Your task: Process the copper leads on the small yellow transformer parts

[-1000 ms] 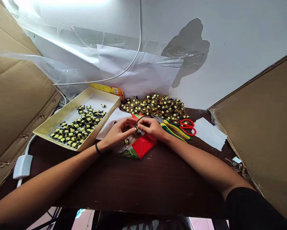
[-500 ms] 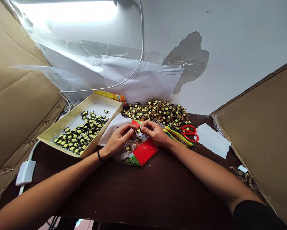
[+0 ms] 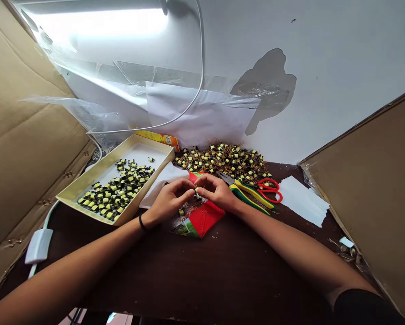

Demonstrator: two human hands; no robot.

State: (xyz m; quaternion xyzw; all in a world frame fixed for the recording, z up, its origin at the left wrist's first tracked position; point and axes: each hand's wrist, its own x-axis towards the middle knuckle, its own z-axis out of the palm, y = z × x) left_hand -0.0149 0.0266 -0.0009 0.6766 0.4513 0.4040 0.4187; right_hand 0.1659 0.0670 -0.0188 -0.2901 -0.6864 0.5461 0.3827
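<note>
My left hand (image 3: 172, 197) and my right hand (image 3: 218, 193) meet fingertip to fingertip over a red, green and silver packet (image 3: 206, 218). Pinched between their thumbs and forefingers is a small yellow-and-black wire-wound coil (image 3: 197, 191), mostly covered by the fingers. Another such coil (image 3: 181, 212) lies on the packet's silver part, just below my left hand. Beyond my right hand rest pliers (image 3: 248, 194) with yellow-and-green handles and red-handled scissors (image 3: 270, 189).
A shallow cream box (image 3: 121, 222) at left holds many trimmed coils. Behind the packet lies a heap of coils (image 3: 229, 160) with long copper wires. White paper (image 3: 304, 201) lies at right. Cardboard walls (image 3: 371, 176) flank the dark table (image 3: 195, 275); a lamp (image 3: 100, 22) shines above.
My fingertips have drawn closer together around the coil, and my right thumb now covers more of it. The whole view has shifted slightly; the tools and box stay put.
</note>
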